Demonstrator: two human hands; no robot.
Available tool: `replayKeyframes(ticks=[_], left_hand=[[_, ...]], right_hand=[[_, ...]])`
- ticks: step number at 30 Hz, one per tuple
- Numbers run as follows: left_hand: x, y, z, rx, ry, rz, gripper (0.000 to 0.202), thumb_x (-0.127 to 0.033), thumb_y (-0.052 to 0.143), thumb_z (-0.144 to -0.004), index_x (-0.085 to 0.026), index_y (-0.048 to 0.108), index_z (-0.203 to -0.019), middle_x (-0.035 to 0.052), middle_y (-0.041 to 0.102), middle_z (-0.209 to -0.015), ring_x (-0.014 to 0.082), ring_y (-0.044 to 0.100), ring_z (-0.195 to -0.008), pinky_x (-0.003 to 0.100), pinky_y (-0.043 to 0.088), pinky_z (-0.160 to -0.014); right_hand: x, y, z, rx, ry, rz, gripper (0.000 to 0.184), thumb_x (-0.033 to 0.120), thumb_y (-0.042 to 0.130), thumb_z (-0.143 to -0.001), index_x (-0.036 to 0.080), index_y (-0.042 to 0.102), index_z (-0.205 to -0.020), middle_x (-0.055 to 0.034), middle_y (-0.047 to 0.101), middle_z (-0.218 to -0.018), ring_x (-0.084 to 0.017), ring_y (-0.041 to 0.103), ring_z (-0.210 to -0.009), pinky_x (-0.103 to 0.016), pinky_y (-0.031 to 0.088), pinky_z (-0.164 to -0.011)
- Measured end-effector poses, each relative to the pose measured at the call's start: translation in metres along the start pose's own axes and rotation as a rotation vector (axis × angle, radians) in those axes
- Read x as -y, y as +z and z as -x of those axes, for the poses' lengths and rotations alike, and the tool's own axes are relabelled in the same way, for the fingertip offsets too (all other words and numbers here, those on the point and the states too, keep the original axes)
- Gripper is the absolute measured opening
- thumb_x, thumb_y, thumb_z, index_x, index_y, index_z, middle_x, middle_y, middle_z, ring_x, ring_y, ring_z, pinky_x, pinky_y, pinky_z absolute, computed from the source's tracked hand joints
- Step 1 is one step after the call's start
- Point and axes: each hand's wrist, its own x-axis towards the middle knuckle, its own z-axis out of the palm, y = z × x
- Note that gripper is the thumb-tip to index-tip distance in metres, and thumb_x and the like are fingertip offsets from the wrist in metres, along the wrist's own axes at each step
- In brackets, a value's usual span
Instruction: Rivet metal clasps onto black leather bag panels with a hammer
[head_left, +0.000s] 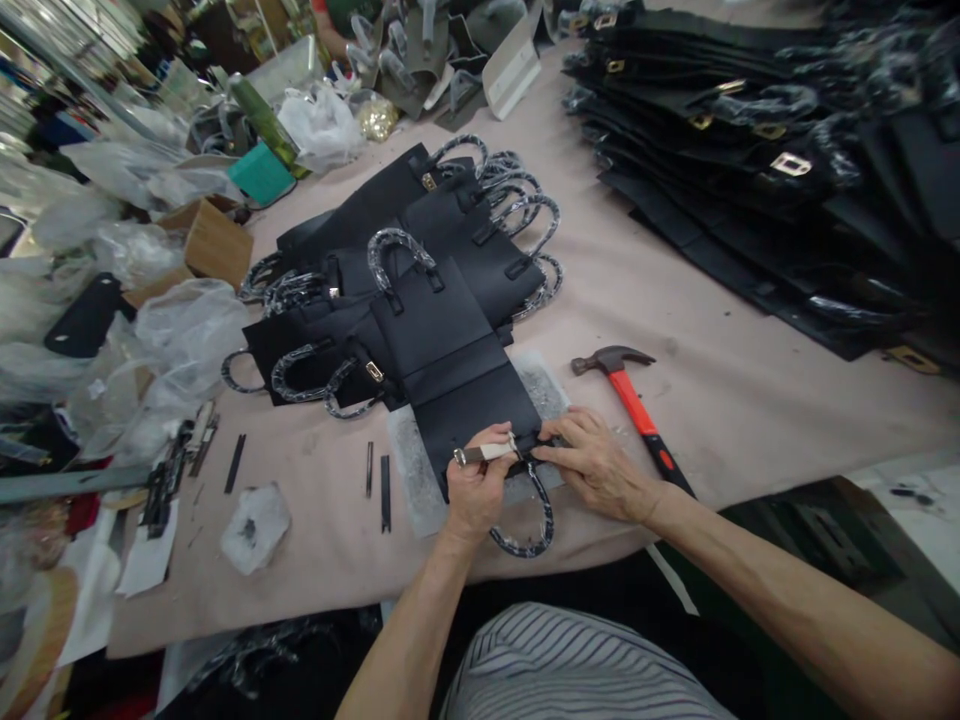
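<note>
My left hand (pixel 480 492) is closed around a short pale-and-grey piece with a metal end (pixel 484 453), whose exact kind I cannot make out. It lies crosswise over the near end of a black bag panel (pixel 480 395). Close beside it, my right hand (pixel 592 462) pinches a small dark part at the panel's near edge; the fingers hide most of it. A plastic-wrapped curved handle (pixel 544 520) hangs from that edge, below both hands. Under the panel rests a pale slab (pixel 412 470). The panel's far end, with another wrapped handle (pixel 379 265), reaches onto other bag panels.
A claw hammer (pixel 634 400) with a red-and-black handle lies right of my hands. Left are dark metal rods (pixel 385 493) and a whitish lump (pixel 255 525). Stacked black panels (pixel 720 190) fill the back right; plastic bags (pixel 202 335) and an open cardboard box (pixel 217 240) crowd the left.
</note>
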Motion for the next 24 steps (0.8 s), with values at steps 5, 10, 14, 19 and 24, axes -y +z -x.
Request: replayKeyframes(ticks=[5,10,14,19,24], left_hand=[[-0.001,0.002,-0.002,0.007,0.013,0.016,0.011,-0.017,0.071,-0.091,-0.018,0.072,-0.101,0.0095,0.075,-0.116,0.0250,0.072,-0.111,0.043,0.058,-0.103],[-0.005,0.005,-0.005,0.025,0.017,0.002,0.013,-0.015,0.071,-0.090,-0.017,0.072,-0.102,0.0104,0.076,-0.116,0.0253,0.072,-0.111,0.044,0.058,-0.104],[-0.009,0.006,-0.008,0.051,0.042,-0.028,0.013,-0.015,0.070,-0.090,-0.017,0.073,-0.102,0.0100,0.076,-0.117,0.0252,0.072,-0.111,0.044,0.058,-0.104],[-0.010,0.007,-0.011,0.073,0.070,-0.076,0.013,-0.016,0.069,-0.090,-0.018,0.073,-0.102,0.0098,0.076,-0.115,0.0259,0.073,-0.110,0.045,0.059,-0.103],[-0.007,0.010,-0.011,0.060,0.087,-0.115,0.012,-0.017,0.069,-0.091,-0.018,0.072,-0.102,0.0100,0.076,-0.114,0.0259,0.074,-0.109,0.045,0.061,-0.100]], right_hand=[[-0.004,0.002,-0.001,0.000,-0.037,-0.005,0.041,0.007,0.049,-0.086,0.026,0.071,-0.115,-0.0084,0.060,-0.116,-0.025,0.052,-0.108,-0.054,0.035,-0.109],[-0.005,0.003,0.001,-0.001,-0.063,0.012,0.040,0.008,0.047,-0.090,0.026,0.069,-0.118,-0.0083,0.060,-0.117,-0.024,0.053,-0.111,-0.056,0.032,-0.111],[-0.006,0.005,0.001,-0.044,-0.084,0.017,0.037,0.009,0.046,-0.093,0.025,0.069,-0.118,-0.0083,0.061,-0.114,-0.024,0.052,-0.111,-0.056,0.032,-0.110],[-0.006,0.005,0.002,-0.047,-0.091,0.019,0.038,0.010,0.048,-0.092,0.025,0.070,-0.119,-0.0080,0.061,-0.114,-0.024,0.052,-0.109,-0.056,0.032,-0.111],[-0.006,0.005,0.002,-0.045,-0.088,0.028,0.039,0.009,0.049,-0.091,0.025,0.070,-0.120,-0.0083,0.060,-0.115,-0.025,0.051,-0.110,-0.057,0.030,-0.112]])
